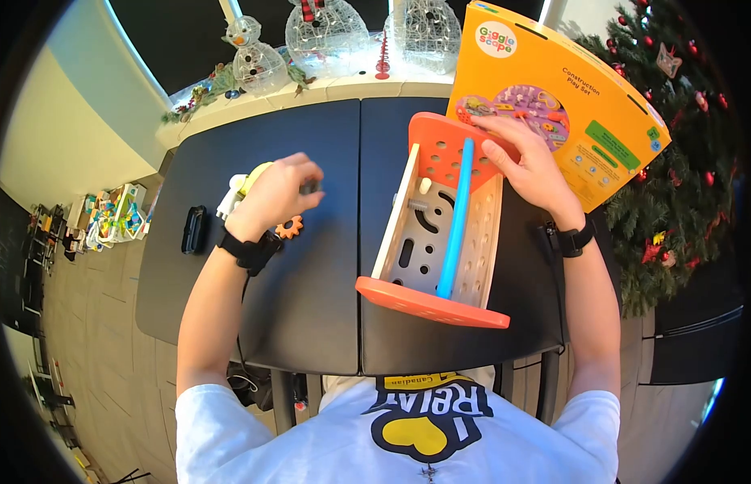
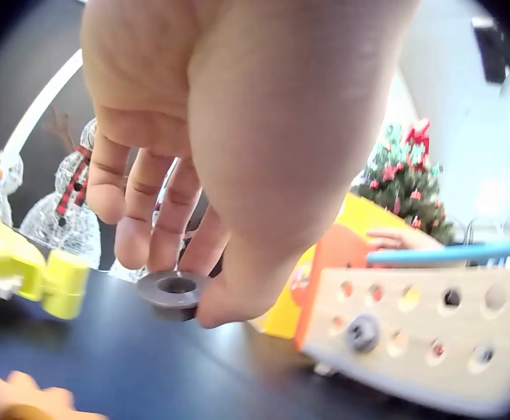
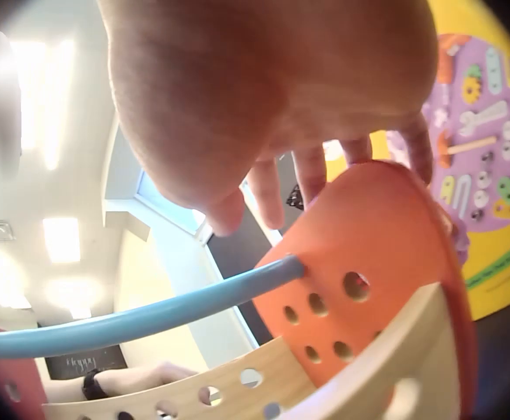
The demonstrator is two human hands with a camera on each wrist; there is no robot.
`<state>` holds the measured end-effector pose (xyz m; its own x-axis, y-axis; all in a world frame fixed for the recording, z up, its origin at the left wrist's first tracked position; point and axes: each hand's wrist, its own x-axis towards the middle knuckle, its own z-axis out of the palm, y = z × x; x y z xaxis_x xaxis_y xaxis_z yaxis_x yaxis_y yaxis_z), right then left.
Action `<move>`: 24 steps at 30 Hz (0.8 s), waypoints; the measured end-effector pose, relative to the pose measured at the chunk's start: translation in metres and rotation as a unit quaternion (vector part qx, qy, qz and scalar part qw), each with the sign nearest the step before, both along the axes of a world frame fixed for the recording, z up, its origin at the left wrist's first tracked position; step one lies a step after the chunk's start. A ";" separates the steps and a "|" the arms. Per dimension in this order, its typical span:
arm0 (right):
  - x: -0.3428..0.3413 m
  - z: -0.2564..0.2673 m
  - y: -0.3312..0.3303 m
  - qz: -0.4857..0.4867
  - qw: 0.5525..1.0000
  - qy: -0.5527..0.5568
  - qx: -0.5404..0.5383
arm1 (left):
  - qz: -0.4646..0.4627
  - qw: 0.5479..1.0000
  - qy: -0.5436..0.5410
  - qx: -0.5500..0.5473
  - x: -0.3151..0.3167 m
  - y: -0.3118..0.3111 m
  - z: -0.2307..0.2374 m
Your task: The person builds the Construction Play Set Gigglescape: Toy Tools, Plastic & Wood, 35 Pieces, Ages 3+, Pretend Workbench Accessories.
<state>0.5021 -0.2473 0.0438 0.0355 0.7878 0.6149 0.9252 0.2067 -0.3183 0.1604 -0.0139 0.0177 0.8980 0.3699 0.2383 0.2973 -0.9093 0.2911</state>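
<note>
My left hand [image 1: 277, 194] pinches a grey flanged toy ring [image 2: 154, 293] between thumb and fingertips, over the left half of the table. Close beside that hand are a yellow-green toy piece [image 2: 65, 284] and an orange toy gear [image 1: 289, 227]. My right hand [image 1: 527, 157] rests on the top edge of the far orange end panel [image 3: 360, 236] of a toy toolbox, its fingers reaching over the edge. A blue bar [image 1: 456, 218] joins the toolbox's two orange ends. One grey bolt [image 2: 363, 333] sits in a hole of the wooden side panel [image 2: 412, 319].
A yellow construction play set box [image 1: 589, 97] stands behind the toolbox on the right. A black case [image 1: 195, 230] lies at the table's left. Lit snowmen [image 1: 258, 64] line the ledge beyond, and a decorated tree [image 1: 674, 161] stands at right. A seam splits the dark table [image 1: 311, 323].
</note>
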 end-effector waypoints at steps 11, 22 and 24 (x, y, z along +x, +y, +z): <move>-0.095 0.039 -0.011 0.151 0.988 0.022 0.031 | -0.142 0.820 -0.243 -0.499 0.066 -0.091 0.046; -0.099 0.033 -0.026 0.077 0.936 0.335 -0.068 | -0.126 0.833 -0.209 -0.496 0.081 -0.084 0.037; -0.084 0.030 -0.030 0.066 0.866 0.484 -0.104 | -0.079 0.870 -0.183 -0.451 0.081 -0.070 0.028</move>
<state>0.4177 -0.2771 0.0742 0.3568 0.9142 0.1921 0.1764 0.1361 -0.9749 0.2415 -0.0844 0.0461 0.8798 0.4337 0.1948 -0.0727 -0.2823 0.9566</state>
